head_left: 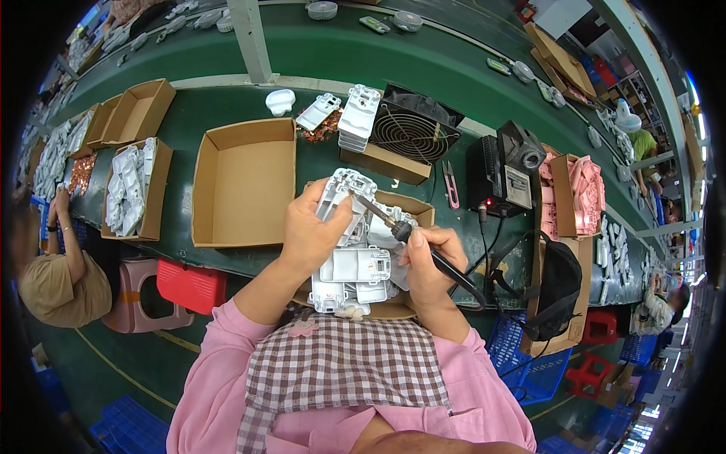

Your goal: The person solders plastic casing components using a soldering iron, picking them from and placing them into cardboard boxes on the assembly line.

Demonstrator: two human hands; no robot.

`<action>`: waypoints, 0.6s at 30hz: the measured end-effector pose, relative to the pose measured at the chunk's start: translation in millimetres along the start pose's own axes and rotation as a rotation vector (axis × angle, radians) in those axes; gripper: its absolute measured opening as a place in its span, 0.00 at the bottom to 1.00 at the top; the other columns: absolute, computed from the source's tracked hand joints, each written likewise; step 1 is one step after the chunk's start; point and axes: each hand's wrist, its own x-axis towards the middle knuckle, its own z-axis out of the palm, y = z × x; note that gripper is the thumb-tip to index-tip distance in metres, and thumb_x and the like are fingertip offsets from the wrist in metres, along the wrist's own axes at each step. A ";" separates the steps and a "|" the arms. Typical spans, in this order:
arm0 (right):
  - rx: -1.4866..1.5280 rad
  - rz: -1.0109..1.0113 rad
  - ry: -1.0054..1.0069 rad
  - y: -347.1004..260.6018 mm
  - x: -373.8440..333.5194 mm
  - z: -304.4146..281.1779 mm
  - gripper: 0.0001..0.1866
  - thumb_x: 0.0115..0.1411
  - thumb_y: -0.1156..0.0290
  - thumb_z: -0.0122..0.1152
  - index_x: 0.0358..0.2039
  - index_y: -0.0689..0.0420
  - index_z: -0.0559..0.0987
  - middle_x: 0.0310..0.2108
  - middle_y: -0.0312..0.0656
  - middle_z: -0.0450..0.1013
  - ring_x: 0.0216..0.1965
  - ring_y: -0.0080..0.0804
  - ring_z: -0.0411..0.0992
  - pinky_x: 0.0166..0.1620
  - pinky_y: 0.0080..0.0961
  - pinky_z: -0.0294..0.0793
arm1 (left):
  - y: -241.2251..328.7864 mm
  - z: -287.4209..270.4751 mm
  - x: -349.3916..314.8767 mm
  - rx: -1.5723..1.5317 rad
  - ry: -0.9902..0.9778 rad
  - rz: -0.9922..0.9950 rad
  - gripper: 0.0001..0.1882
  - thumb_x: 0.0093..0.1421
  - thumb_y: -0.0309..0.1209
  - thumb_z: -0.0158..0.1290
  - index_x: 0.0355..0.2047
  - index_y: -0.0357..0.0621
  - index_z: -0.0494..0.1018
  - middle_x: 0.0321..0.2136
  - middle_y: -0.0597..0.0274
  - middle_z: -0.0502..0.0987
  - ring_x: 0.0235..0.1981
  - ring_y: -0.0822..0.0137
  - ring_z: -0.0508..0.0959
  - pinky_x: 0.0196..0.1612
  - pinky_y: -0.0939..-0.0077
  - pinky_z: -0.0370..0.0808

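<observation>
Checked apron cloth [348,367] lies nearest, just below a carton [420,211] heaped with white plastic parts [355,266]. Above that carton, the left hand [311,231] grips a white plastic housing [335,198], while the right hand [432,261] is closed around a soldering iron [392,219], its tip at the housing. Beyond the carton stands a black fan [413,135]; a black power unit [491,178] sits to its right.
</observation>
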 end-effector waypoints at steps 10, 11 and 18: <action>0.031 0.002 -0.009 -1.9 0.5 0.6 0.06 0.58 0.74 0.57 0.28 0.63 0.70 0.20 0.40 0.69 0.16 0.19 0.66 0.20 0.14 0.66 | 4.9 -0.5 -0.6 -0.009 -0.011 -0.002 0.14 0.55 0.23 0.54 0.43 0.33 0.71 0.33 0.64 0.74 0.32 0.80 0.73 0.35 0.85 0.70; 0.047 0.002 -0.003 -2.4 0.5 1.0 0.07 0.58 0.74 0.57 0.29 0.62 0.70 0.21 0.40 0.69 0.16 0.20 0.65 0.19 0.14 0.65 | 5.9 -0.8 -0.7 -0.023 -0.029 -0.024 0.16 0.55 0.22 0.53 0.45 0.33 0.69 0.34 0.62 0.74 0.33 0.78 0.73 0.36 0.84 0.71; 0.246 -0.071 0.069 -1.8 -4.2 -2.4 0.09 0.58 0.70 0.58 0.32 0.60 0.68 0.24 0.42 0.67 0.16 0.22 0.64 0.20 0.17 0.66 | 13.1 1.0 -0.9 0.059 0.079 0.215 0.27 0.52 0.20 0.56 0.50 0.37 0.58 0.39 0.57 0.72 0.37 0.73 0.73 0.40 0.80 0.72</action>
